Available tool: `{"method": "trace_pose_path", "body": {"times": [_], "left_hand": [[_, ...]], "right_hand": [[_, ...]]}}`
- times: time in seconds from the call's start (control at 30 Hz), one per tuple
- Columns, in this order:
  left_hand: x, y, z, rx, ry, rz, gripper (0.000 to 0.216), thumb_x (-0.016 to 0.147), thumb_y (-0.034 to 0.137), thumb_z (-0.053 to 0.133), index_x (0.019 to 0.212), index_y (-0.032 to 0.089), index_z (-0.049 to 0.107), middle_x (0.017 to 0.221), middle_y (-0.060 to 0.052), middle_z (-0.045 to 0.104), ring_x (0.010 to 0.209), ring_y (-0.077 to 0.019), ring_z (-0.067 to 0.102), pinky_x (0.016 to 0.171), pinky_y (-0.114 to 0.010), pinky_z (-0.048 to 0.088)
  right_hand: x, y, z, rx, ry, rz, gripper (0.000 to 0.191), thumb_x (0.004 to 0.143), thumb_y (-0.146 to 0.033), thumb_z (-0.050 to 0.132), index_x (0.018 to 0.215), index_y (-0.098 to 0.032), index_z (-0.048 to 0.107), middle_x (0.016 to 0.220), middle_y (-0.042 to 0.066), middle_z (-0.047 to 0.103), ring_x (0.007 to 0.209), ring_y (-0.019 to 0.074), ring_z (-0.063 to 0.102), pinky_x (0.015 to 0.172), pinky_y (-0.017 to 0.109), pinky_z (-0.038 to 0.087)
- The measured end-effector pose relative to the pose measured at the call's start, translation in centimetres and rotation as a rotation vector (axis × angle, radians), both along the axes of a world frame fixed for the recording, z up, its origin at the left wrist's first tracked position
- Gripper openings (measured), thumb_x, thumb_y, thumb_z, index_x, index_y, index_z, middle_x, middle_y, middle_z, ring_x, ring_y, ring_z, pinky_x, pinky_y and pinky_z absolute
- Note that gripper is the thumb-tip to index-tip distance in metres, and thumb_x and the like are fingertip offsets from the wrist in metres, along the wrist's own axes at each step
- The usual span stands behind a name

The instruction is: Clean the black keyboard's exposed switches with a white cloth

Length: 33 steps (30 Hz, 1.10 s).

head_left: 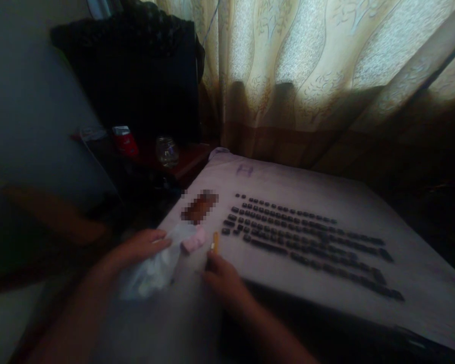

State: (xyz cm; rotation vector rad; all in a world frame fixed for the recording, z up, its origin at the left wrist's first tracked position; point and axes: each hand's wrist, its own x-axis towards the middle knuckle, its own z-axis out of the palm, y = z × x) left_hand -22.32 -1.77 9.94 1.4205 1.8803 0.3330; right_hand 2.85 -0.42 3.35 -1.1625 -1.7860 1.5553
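Note:
My left hand [142, 246] is closed on a crumpled clear plastic bag [157, 268] that lies at the near left edge of a pale sheet [364, 202]. A small pink block [193, 241] sits just right of the bag. My right hand [222, 278] is closed round a thin orange-yellow stick-like tool [214, 243] that points away from me. Several rows of dark keyboard keycaps [307, 242] are laid out on the sheet to the right of both hands. The picture is dim and blurred.
A patterned curtain [307, 65] hangs behind the sheet. At the left stands a dark side table [189, 159] with a glass jar [167, 150], a red packet [125, 141] and a large black object [136, 76] behind. A blurred-out patch [199, 206] lies near the sheet's left edge.

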Motion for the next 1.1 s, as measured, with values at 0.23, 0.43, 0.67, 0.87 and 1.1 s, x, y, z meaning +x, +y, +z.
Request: {"method": "trace_pose_path", "body": {"times": [0.23,0.43,0.67,0.87,1.1], "left_hand": [[-1.0,0.1,0.1,-0.015,0.109,-0.030,0.046,0.072,0.063,0.048,0.079,0.021,0.066,0.078,-0.003,0.069,0.076,-0.0245,0.063,0.064,-0.029,0.043],[0.8,0.7,-0.1,-0.018,0.200,-0.120,0.036,0.083,0.053,0.052,0.085,0.020,0.068,0.083,-0.002,0.070,0.084,-0.0246,0.065,0.070,-0.029,0.046],[5.0,0.9,-2.5,-0.037,0.384,-0.158,0.036,0.092,0.040,0.062,0.119,0.017,0.060,0.120,-0.007,0.063,0.104,-0.0248,0.064,0.088,-0.046,0.055],[4.6,0.8,-1.1,-0.037,0.420,-0.139,0.040,0.088,0.045,0.064,0.117,0.018,0.062,0.106,-0.006,0.068,0.096,-0.0272,0.065,0.083,-0.040,0.051],[6.5,-1.7,1.7,0.078,0.417,-0.065,0.043,0.085,0.052,0.054,0.114,0.021,0.062,0.094,-0.008,0.069,0.084,-0.0281,0.063,0.071,-0.034,0.041]], "right_hand": [[0.3,-0.6,0.5,0.053,-0.092,0.039,0.045,0.076,-0.013,0.060,0.119,-0.023,0.068,0.123,0.007,0.069,0.124,0.0304,0.057,0.106,0.044,0.043],[0.9,-1.5,0.4,0.127,-0.175,0.026,0.054,0.076,-0.012,0.061,0.129,-0.018,0.063,0.144,0.013,0.054,0.137,0.0305,0.045,0.116,0.047,0.031],[6.8,-1.3,1.8,0.211,-0.156,-0.068,0.036,0.083,-0.020,0.055,0.114,-0.020,0.072,0.134,0.011,0.063,0.121,0.0268,0.061,0.104,0.044,0.048],[13.8,-1.5,2.3,0.392,-0.460,-0.042,0.035,0.089,-0.028,0.049,0.112,-0.018,0.072,0.113,0.011,0.074,0.108,0.0271,0.068,0.100,0.046,0.050],[20.7,-3.1,2.1,0.496,-0.729,0.120,0.073,0.075,-0.030,0.068,0.144,-0.019,0.050,0.147,0.017,0.051,0.132,0.0367,0.050,0.107,0.058,0.041]]}}
